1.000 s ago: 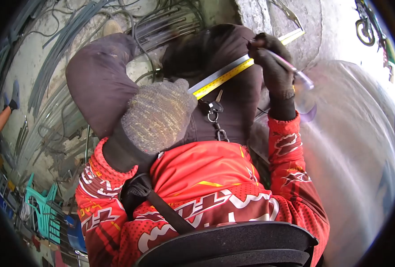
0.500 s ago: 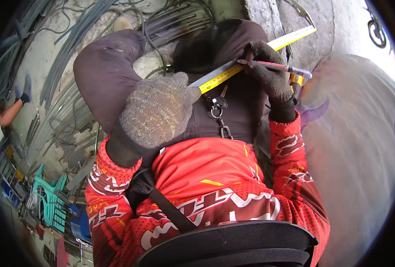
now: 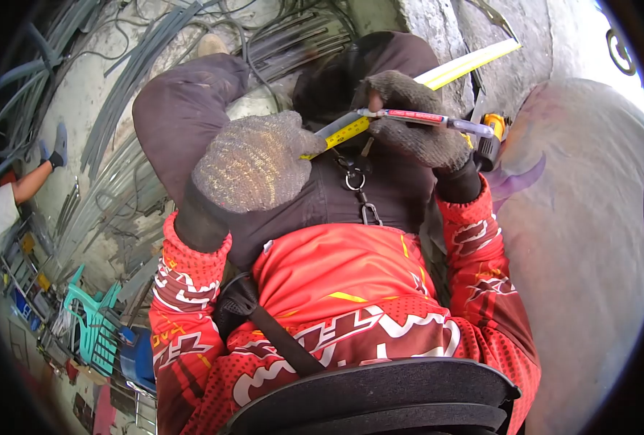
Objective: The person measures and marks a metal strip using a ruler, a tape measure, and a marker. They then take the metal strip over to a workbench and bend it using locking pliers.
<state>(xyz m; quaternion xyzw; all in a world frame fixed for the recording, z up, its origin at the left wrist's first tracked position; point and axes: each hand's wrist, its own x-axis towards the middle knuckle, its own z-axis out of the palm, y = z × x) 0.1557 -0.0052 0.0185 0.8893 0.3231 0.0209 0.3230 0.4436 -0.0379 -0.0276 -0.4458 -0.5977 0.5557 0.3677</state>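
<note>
1. Stretching diagonally above the lap in the head view, the yellow tape measure (image 3: 474, 63) is seen beside a grey metal strip (image 3: 336, 126).
2. The tape measure's near end is gripped at the thumb side of the gloved left hand (image 3: 253, 161); its other fingers are mostly hidden.
3. A red-labelled marker pen (image 3: 415, 117) is clasped in the bent fingers of the gloved right hand (image 3: 418, 122), its tip held at the strip; the tape is partly covered by that hand.
4. Keys (image 3: 362, 164) are hung below the tape, and a yellow-and-black tool (image 3: 492, 141) is placed just beside the right wrist.
</note>
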